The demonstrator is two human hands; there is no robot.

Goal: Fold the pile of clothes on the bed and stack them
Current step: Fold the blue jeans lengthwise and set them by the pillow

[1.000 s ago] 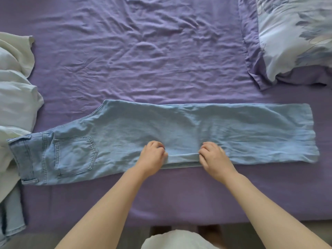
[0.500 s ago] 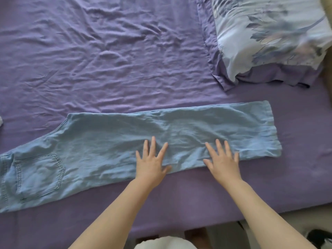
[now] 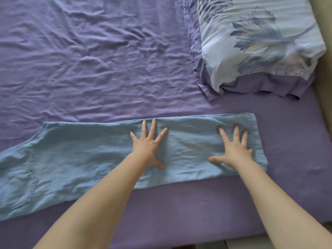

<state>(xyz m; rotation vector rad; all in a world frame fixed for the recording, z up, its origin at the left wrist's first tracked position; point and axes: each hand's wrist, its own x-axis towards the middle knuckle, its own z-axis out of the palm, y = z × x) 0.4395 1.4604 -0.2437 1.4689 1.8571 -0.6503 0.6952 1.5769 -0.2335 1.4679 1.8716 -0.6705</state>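
We have our blue jeans [image 3: 93, 159] lying flat on the bed [image 3: 89, 69], on the purple sheet, close to the near edge. They are folded in half the long way, so one leg lies on top of the other. The back pocket [image 3: 18, 184] shows at the left and the leg ends point to the right.

Our left hand [image 3: 147, 146] rests flat on the middle of the legs, with the fingers spread wide. Our right hand [image 3: 233, 150] rests flat near the leg ends, fingers spread too. Neither hand holds or pinches anything. We think we are pressing the cloth smooth.

So the first fold looks done. The jeans are long and thin now, and we judge they need to be folded across, maybe more than once, to make a small neat pack. We see no stack of folded clothes here and no other clothes from the pile, so we cannot tell how many are left.

A flowery pillow [image 3: 260, 42] sits at the far right of the bed, well apart from the jeans.
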